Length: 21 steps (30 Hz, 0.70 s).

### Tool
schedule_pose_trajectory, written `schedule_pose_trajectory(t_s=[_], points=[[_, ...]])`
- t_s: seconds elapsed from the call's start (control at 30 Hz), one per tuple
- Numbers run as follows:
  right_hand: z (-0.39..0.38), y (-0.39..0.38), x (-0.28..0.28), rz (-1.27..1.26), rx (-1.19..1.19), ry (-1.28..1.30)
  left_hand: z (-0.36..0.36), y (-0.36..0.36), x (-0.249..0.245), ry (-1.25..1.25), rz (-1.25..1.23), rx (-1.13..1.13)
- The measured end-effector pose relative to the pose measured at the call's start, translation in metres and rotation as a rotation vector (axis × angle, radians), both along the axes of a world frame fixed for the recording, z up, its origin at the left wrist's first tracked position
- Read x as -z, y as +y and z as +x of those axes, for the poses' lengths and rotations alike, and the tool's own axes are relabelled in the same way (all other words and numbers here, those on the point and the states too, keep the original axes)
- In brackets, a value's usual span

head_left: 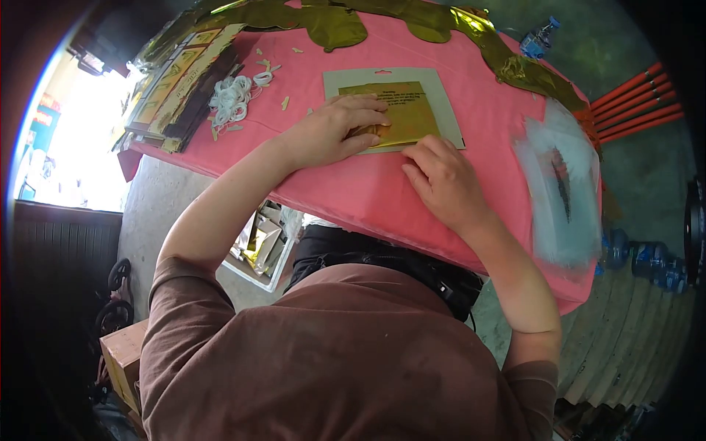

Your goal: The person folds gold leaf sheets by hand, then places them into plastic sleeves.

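Observation:
A folded gold foil sheet with small dark print lies on a pale grey card, which has a hanging slot at its top edge. My left hand rests over the left part of the foil, palm down with fingers stretched across it. At the lower right of the card is my right hand, its fingers bent with the tips touching the near edge of the foil and card. Its thumb stands a little apart from the index finger. Both hands are above the pink-covered table.
Printed cards are stacked at left beside a bundle of white string and small scraps. Clear plastic sleeves lie at right. Gold foil balloons line the far edge. A box of foil pieces stands below the table.

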State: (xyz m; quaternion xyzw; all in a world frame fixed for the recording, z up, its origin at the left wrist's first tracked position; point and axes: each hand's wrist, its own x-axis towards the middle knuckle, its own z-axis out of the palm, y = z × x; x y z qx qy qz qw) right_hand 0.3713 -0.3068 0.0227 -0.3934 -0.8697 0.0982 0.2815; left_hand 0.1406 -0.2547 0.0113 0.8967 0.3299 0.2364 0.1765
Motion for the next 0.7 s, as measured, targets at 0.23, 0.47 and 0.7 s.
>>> schedule_pose_trajectory(t_s=[0.23,0.47,0.7], points=[[-0.011,0.01,-0.004,-0.052,-0.1,-0.016,0.0,0.0,0.002,-0.006,0.021,-0.005],[-0.023,0.013,-0.007,-0.228,-0.178,-0.082,0.0,0.0,0.004,-0.006,0.028,-0.003],[-0.043,0.016,0.0,-0.042,-0.264,-0.122,0.0,0.001,0.006,-0.004,0.042,-0.004]])
